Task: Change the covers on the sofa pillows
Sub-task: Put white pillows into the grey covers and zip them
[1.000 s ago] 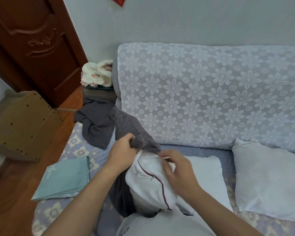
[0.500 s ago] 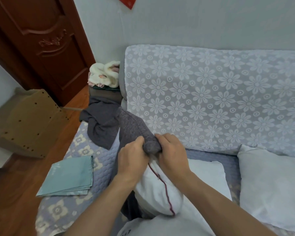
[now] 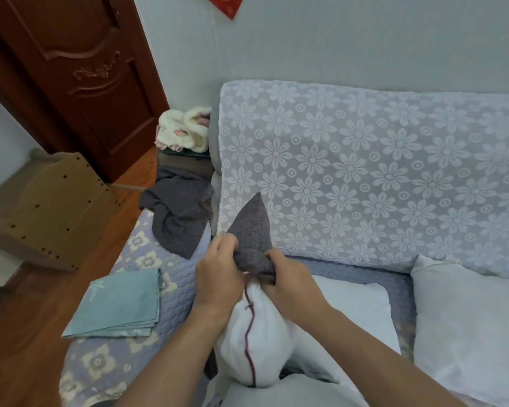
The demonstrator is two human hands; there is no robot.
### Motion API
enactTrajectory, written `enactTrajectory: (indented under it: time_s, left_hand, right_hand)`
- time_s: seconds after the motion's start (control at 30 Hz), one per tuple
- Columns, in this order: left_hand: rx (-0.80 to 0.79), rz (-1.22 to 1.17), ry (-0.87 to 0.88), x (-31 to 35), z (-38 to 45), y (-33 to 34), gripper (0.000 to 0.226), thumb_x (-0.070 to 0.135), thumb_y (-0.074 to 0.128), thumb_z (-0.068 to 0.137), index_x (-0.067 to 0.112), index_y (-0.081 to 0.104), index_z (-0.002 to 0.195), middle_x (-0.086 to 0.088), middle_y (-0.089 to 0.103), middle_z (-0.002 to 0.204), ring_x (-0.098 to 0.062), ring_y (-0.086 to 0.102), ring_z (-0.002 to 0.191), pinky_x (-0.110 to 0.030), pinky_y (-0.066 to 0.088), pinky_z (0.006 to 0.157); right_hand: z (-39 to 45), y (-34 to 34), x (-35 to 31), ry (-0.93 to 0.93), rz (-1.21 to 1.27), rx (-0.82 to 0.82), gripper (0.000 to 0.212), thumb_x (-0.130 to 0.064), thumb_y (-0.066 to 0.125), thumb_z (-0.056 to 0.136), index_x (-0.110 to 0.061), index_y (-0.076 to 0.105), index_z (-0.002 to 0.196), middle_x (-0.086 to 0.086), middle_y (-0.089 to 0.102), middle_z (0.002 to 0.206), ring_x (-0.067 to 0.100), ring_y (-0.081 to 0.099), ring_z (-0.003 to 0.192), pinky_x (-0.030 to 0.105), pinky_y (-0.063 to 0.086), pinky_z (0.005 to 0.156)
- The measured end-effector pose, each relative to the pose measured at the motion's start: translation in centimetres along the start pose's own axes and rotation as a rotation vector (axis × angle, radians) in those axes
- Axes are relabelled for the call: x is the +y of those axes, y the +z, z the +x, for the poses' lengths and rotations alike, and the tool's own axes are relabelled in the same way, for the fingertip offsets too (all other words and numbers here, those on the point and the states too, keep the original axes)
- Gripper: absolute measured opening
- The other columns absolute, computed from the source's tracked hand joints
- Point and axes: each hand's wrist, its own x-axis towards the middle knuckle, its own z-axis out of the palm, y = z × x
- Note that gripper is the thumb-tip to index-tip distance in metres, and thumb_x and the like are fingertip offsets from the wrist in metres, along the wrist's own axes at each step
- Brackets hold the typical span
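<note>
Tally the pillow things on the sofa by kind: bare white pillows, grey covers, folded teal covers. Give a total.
Bare white pillows: 3, the one being held, the flat one, the one at the right
Grey covers: 2, one gripped by the left hand and right hand at, one in a heap
Folded teal covers: 1 stack; layers cannot be counted
Total: 6

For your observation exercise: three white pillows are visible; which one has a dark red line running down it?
The white pillow under both hands; the other two pillows are plain.
</note>
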Motion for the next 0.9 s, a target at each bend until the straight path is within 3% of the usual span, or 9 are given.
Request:
enactTrajectory:
  time_s: [0.1,0.2,0.4,0.43,0.53,0.57,0.67,0.8,0.9]
  left_hand:
    - [-0.003,-0.066,0.122,1.5,-0.9,-0.3,0.036,0.007,0.069,0.075,0.023,0.036,0.076,0.007,0.040,0.074,-0.024,0.043,0.059,-0.040,0.037,0.045]
    - [-0.115,-0.099,0.194,2.3,-1.7,-0.6,0.037,0.019,0.068,0.081,0.028,0.032,0.077,0.012,0.040,0.071,-0.016,0.042,0.058,-0.030,0.030,0.051]
    - [-0.285,-0.278,-0.001,1.9,-2.7,-1.4,0.031,0.018,0.065,0.084,0.038,0.044,0.074,0.015,0.058,0.070,-0.004,0.055,0.065,-0.016,0.033,0.054]
    - [-0.333,-0.315,-0.022,2.0,-2.8,-1.4,0.028,0.018,0.065,0.084,0.039,0.049,0.075,0.017,0.061,0.072,-0.003,0.057,0.065,-0.016,0.035,0.055]
    - [-0.550,-0.404,-0.081,2.3,-2.9,-1.2,0.004,0.018,0.061,0.080,0.022,0.060,0.079,0.007,0.064,0.068,-0.008,0.057,0.061,-0.041,0.050,0.061]
    - [-0.621,-0.448,-0.128,2.4,-2.8,-1.3,0.002,0.014,0.060,0.077,0.016,0.059,0.078,0.005,0.061,0.065,-0.010,0.053,0.061,-0.043,0.050,0.062]
    - [-0.764,-0.575,-0.222,2.4,-2.3,-2.0,0.012,0.005,0.059,0.076,0.014,0.054,0.070,0.006,0.053,0.065,-0.010,0.046,0.064,-0.036,0.039,0.062]
    - [-0.835,-0.541,-0.155,2.5,-1.9,-2.5,0.004,0.013,0.060,0.080,0.015,0.059,0.079,0.003,0.064,0.074,-0.006,0.054,0.071,-0.037,0.046,0.068]
    - [-0.906,-0.531,-0.086,2.2,-1.1,-3.3,0.010,0.022,0.064,0.087,0.013,0.061,0.086,-0.002,0.065,0.080,-0.012,0.058,0.074,-0.033,0.049,0.071]
  right_hand:
    - [-0.2,-0.6,0.3,0.120,0.028,0.188,0.027,-0.019,0.061,0.081,-0.028,0.047,0.103,-0.007,0.060,0.069,0.015,0.057,0.063,0.038,0.043,0.055]
    - [-0.3,-0.7,0.6,0.061,-0.058,0.299,0.033,-0.020,0.055,0.081,-0.027,0.056,0.113,-0.008,0.060,0.077,0.015,0.056,0.068,0.035,0.043,0.058]
    - [-0.1,0.8,1.2,-0.192,-0.021,0.181,0.065,-0.014,0.063,0.079,-0.025,0.052,0.143,0.001,0.046,0.123,0.019,0.048,0.108,0.030,0.044,0.094]
    - [0.0,0.8,1.2,-0.179,-0.042,0.149,0.069,-0.014,0.062,0.079,-0.026,0.048,0.146,0.001,0.045,0.122,0.019,0.049,0.106,0.032,0.047,0.091]
    - [0.2,1.0,1.3,-0.011,-0.157,0.135,0.078,-0.013,0.058,0.087,-0.028,0.026,0.157,-0.002,0.045,0.113,0.018,0.053,0.085,0.034,0.049,0.068]
    - [0.3,1.2,1.2,0.053,-0.183,0.150,0.079,-0.012,0.056,0.089,-0.029,0.021,0.157,-0.001,0.046,0.111,0.019,0.053,0.079,0.035,0.048,0.064]
    - [0.7,1.9,0.9,0.141,-0.218,0.176,0.073,-0.019,0.056,0.092,-0.029,0.021,0.155,-0.001,0.052,0.113,0.023,0.059,0.082,0.037,0.049,0.066]
    - [0.1,1.7,1.7,0.124,-0.164,0.243,0.047,-0.023,0.062,0.085,-0.030,0.045,0.128,-0.009,0.059,0.108,0.019,0.063,0.090,0.036,0.049,0.065]
    - [-0.7,0.9,2.4,0.007,-0.020,0.272,0.040,-0.030,0.058,0.079,-0.027,0.060,0.119,-0.019,0.054,0.099,0.009,0.058,0.088,0.025,0.043,0.067]
